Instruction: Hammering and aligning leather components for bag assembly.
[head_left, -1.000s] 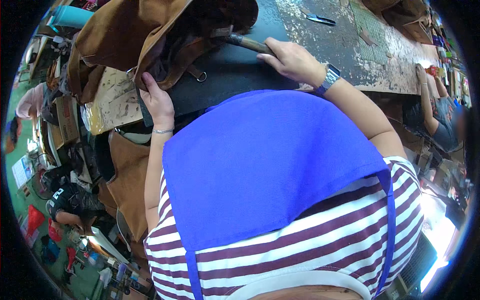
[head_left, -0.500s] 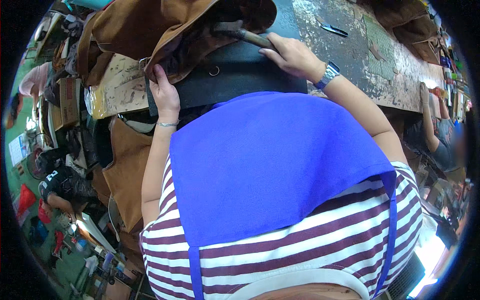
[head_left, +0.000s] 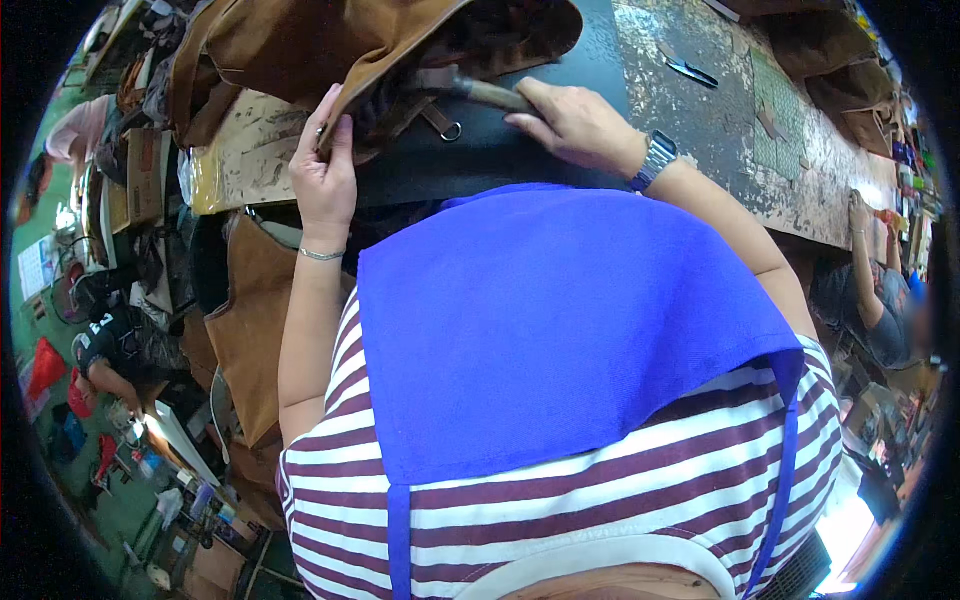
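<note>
A large brown leather bag [head_left: 300, 50] lies across the far part of the bench, its opening facing me. My left hand [head_left: 325, 175] pinches the bag's near edge, thumb toward me and fingers on the outer side. In my right hand [head_left: 580, 125] is a hammer [head_left: 490, 95], gripped by its wooden handle; the metal head is at the bag's opening, over the dark inside. A short brown strap with a metal D-ring [head_left: 451, 131] hangs from the bag onto the black mat [head_left: 400, 180] under it.
On the worn bench [head_left: 690, 130] to the right lie pliers-like dark tool [head_left: 692, 73] and a green patterned sheet [head_left: 778, 120]. More brown leather pieces [head_left: 835, 60] sit at the far right. A brown leather piece [head_left: 250, 320] hangs by my left arm. Other people work at both sides.
My left hand has risen along the bag's edge and lifted it. The strap and its ring now show more fully. The hammer has shifted slightly left and down with my right hand.
</note>
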